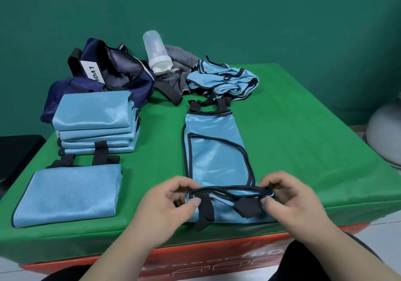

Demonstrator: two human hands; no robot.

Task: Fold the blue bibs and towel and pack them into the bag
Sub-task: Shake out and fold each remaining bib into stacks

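Note:
A light blue bib [213,150] with black trim lies lengthwise on the green table top [303,141], its near end lifted. My left hand [173,202] pinches the left corner of that near edge and my right hand [288,196] pinches the right corner. At the left stands a stack of several folded blue bibs [95,120], and one more folded bib [69,193] lies in front of it. A crumpled heap of unfolded bibs [223,79] sits at the back. The navy bag [112,74] lies open at the back left. A grey striped towel [178,63] is bunched beside it.
A clear plastic bottle with a white cap [155,51] leans on the towel. The table is a green-covered box with an orange side [217,259]. A black object [17,157] stands at the far left, a grey rounded object [386,133] at the right.

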